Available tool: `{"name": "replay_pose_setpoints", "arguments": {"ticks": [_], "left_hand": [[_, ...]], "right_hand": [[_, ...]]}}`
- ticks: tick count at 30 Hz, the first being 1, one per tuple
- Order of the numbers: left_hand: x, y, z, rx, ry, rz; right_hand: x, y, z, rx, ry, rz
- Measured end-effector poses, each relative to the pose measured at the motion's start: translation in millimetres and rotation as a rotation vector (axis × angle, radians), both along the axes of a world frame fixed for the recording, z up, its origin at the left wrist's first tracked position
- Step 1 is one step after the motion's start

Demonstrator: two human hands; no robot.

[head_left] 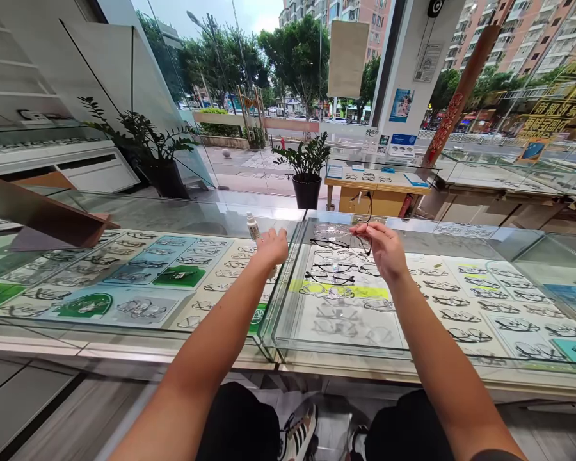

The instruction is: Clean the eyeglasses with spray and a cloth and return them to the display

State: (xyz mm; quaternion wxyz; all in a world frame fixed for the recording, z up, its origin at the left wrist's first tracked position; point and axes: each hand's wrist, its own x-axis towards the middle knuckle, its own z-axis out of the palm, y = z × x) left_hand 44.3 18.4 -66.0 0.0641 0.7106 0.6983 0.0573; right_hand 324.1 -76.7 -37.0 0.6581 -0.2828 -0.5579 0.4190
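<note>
My left hand [272,248] is closed around the lower part of a small white bottle [253,226], which leans slightly left above the glass counter. The bottle's label is too small to read, and its base is hidden by my fingers. Over the counter's right section, my right hand [385,246] pinches a pair of dark thin-framed eyeglasses [370,206] between thumb and fingers. One curved dark part rises above the fingertips and another hangs below them; the lenses are hard to make out.
Rows of eyeglasses lie inside the glass display counter [288,353] beneath both hands. A brown panel [38,208] rests on its left part. Behind the counter stand a potted plant [306,186] and a wooden table [345,192] with more glasses. My legs and shoes are below.
</note>
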Motion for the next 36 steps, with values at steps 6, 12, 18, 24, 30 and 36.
{"name": "replay_pose_setpoints", "arguments": {"ticks": [6,12,18,24,30,36], "left_hand": [[30.2,-23.5,7.6,0.909,-0.354,-0.474],[47.9,-60.9,43.0,1.125,-0.41,-0.813],[49.4,-58.3,99.6,1.179,-0.456,-0.911],[63.4,-60.2,142.2,1.203,-0.496,-1.005],[67.4,-62.6,151.9,1.157,-0.585,-0.995],[51.2,-59.9,153.5,1.076,-0.529,-0.967]], "right_hand": [[5.9,-6.1,9.9,0.023,-0.298,-0.005],[18.8,-22.0,51.9,-0.03,-0.491,0.191],[36.3,-27.2,125.0,0.037,-0.711,0.271],[42.1,-28.3,168.3,0.051,-0.755,0.195],[36.6,-21.6,168.9,0.005,-0.663,0.137],[27.9,-19.6,160.0,0.019,-0.654,0.122]]}}
